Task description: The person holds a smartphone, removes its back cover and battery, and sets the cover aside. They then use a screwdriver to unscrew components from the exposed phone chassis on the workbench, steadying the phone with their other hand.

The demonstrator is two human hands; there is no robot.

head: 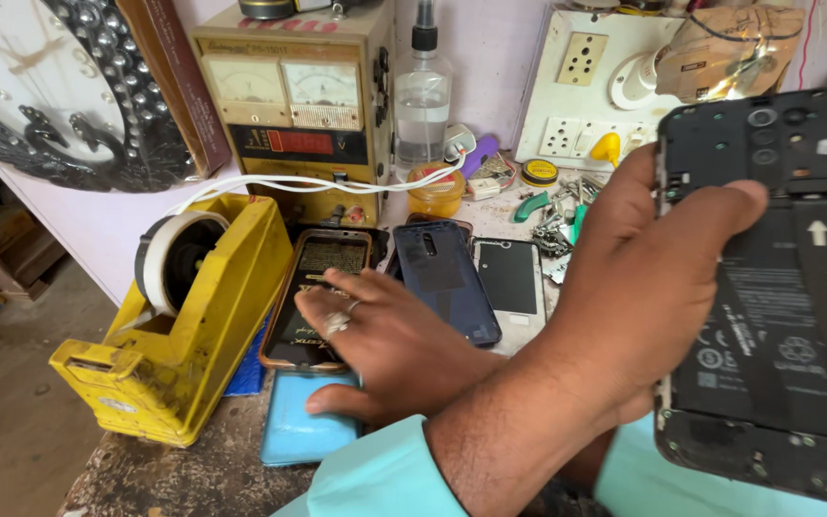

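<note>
**A:** What is nearest?

**B:** The arms are crossed. The left hand (643, 287) holds an opened black phone (787, 287) up at the near right. Its back is off, so the battery and screw holes show. The thumb hooks over its edge, the fingers are hidden behind it, and the frame cuts the phone off.

**A:** And farther?

**B:** The right hand (385, 345) lies with its fingers spread on a brown-rimmed phone (313, 278). A yellow tape dispenser (193, 325) stands to the left.

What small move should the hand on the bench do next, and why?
Probably curl the right hand around the brown-edged phone and lift it: the hand lies flat and open on it, while the left hand grips the opened phone.
</note>
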